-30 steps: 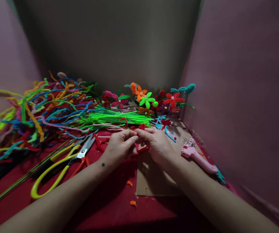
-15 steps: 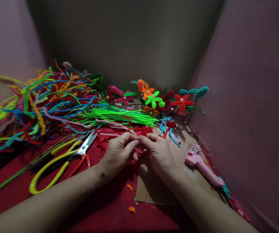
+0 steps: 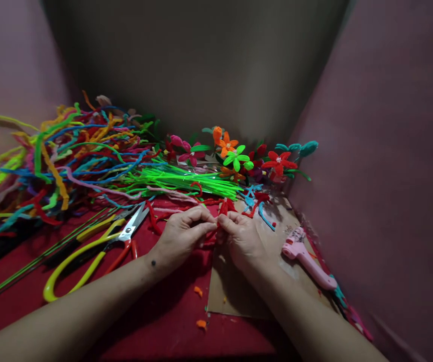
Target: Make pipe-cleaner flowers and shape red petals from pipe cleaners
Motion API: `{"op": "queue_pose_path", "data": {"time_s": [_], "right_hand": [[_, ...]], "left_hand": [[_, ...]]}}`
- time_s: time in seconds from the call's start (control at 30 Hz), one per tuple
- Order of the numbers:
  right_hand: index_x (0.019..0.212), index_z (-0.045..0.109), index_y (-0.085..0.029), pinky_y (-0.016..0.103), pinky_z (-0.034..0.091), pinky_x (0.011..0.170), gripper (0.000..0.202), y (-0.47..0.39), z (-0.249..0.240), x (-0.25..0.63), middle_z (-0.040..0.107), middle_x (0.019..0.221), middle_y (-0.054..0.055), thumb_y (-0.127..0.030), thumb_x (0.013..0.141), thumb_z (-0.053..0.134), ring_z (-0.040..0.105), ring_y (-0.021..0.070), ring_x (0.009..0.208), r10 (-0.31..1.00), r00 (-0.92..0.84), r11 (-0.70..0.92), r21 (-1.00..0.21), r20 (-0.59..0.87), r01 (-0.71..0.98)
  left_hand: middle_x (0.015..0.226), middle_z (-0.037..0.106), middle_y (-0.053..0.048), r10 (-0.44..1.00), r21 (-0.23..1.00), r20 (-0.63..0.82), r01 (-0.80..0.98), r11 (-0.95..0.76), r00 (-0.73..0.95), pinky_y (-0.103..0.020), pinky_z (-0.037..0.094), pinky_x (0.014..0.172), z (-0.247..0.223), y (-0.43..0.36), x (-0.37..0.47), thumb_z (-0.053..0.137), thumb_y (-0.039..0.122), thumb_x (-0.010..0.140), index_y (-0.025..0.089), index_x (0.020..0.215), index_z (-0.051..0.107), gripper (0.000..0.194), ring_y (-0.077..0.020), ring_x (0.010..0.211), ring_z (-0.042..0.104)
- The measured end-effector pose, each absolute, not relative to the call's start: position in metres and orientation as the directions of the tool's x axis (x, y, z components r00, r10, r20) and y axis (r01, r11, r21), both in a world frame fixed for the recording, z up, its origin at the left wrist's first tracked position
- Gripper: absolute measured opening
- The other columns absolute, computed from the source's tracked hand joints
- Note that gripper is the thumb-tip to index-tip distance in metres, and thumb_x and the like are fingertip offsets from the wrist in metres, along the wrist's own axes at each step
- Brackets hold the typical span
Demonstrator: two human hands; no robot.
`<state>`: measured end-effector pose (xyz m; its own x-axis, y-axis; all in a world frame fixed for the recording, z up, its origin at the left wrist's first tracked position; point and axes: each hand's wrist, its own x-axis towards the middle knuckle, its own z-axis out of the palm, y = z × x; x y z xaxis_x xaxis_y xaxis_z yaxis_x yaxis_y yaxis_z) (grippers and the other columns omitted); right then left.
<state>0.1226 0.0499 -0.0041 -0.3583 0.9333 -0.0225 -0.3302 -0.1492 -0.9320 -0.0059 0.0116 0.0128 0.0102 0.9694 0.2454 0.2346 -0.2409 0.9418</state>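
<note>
Red pipe cleaner petals (image 3: 223, 207) stick up between my fingers in the middle of the view. My right hand (image 3: 243, 236) is closed on them, thumb pressed against the red piece. Close by on the left, my left hand (image 3: 186, 231) pinches with thumb and forefinger at the same red piece, and a red strand shows below its fingertips. Yellow-handled scissors (image 3: 129, 230) lie with blades open left of my left hand. A piece of cardboard (image 3: 235, 296) lies under my right hand.
A heap of coloured pipe cleaners (image 3: 66, 161) fills the left back, beside a bundle of green ones (image 3: 186, 180). Finished pipe cleaner flowers (image 3: 236, 157) stand behind. A pink glue gun (image 3: 309, 259) rests at right. Orange scraps (image 3: 201, 324) lie on the red cloth (image 3: 164, 322).
My fingertips have moved slightly apart, showing more of the red petals. My right thumb now lies on them. The whole view has shifted a little.
</note>
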Motion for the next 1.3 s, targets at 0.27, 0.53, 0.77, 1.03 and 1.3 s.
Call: {"op": "queue_pose_path", "data": {"time_s": [0.27, 0.53, 0.77, 1.03, 1.3], "right_hand": [[0.061, 0.051, -0.016, 0.021, 0.025, 0.041, 0.028, 0.051, -0.008, 0.123, 0.043, 0.046, -0.006, -0.038, 0.061, 0.069, 0.034, 0.0056, 0.039, 0.917, -0.391, -0.237, -0.889, -0.072, -0.392], [0.061, 0.049, -0.015, 0.019, 0.027, 0.039, 0.031, 0.051, -0.012, 0.120, 0.044, 0.047, -0.006, -0.038, 0.060, 0.071, 0.036, 0.0049, 0.039, 0.921, -0.379, -0.243, -0.897, -0.093, -0.370], [0.058, 0.047, -0.015, 0.018, 0.027, 0.037, 0.029, 0.050, -0.011, 0.124, 0.046, 0.044, -0.006, -0.036, 0.063, 0.068, 0.038, 0.0045, 0.036, 0.921, -0.373, -0.213, -0.945, -0.109, -0.249], [0.056, 0.051, -0.014, 0.019, 0.025, 0.037, 0.026, 0.045, -0.003, 0.127, 0.047, 0.044, -0.005, -0.033, 0.064, 0.068, 0.037, 0.0046, 0.037, 0.912, -0.399, -0.189, -0.961, -0.096, -0.200], [0.060, 0.060, -0.012, 0.022, 0.030, 0.049, 0.018, 0.036, 0.000, 0.131, 0.052, 0.053, -0.003, -0.028, 0.067, 0.066, 0.041, 0.0058, 0.047, 0.832, -0.554, -0.121, -0.972, 0.010, -0.200]], "left_hand": [[0.075, 0.055, -0.004, 0.828, 0.591, 0.548, 0.646, -0.484, 0.119, -0.026, 0.041, 0.066, 0.003, 0.014, -0.010, 0.045, 0.019, 0.084, 0.018, 0.075, 0.054, 0.013, -0.0133, 0.068, 0.049], [0.085, 0.056, -0.007, 0.771, -0.065, 0.479, 0.892, -0.447, 0.421, -0.025, 0.035, 0.048, -0.002, 0.012, -0.016, 0.035, 0.014, 0.086, 0.015, 0.092, 0.053, 0.019, -0.0149, 0.060, 0.053], [0.086, 0.056, -0.004, 0.818, -0.038, 0.333, 0.874, -0.485, 0.468, -0.025, 0.033, 0.049, 0.006, 0.010, -0.019, 0.039, 0.011, 0.083, 0.017, 0.093, 0.051, 0.017, -0.0155, 0.063, 0.054], [0.071, 0.053, 0.000, 0.944, 0.712, 0.320, 0.636, -0.296, 0.081, -0.023, 0.039, 0.058, 0.012, 0.017, -0.017, 0.041, 0.028, 0.086, 0.017, 0.080, 0.053, 0.018, -0.0116, 0.061, 0.049], [0.051, 0.044, 0.005, 0.999, 0.999, -0.032, 0.038, 0.031, 0.014, -0.018, 0.025, 0.038, 0.025, 0.013, -0.017, 0.061, 0.035, 0.073, 0.015, 0.075, 0.055, 0.022, -0.0053, 0.040, 0.034]]}}
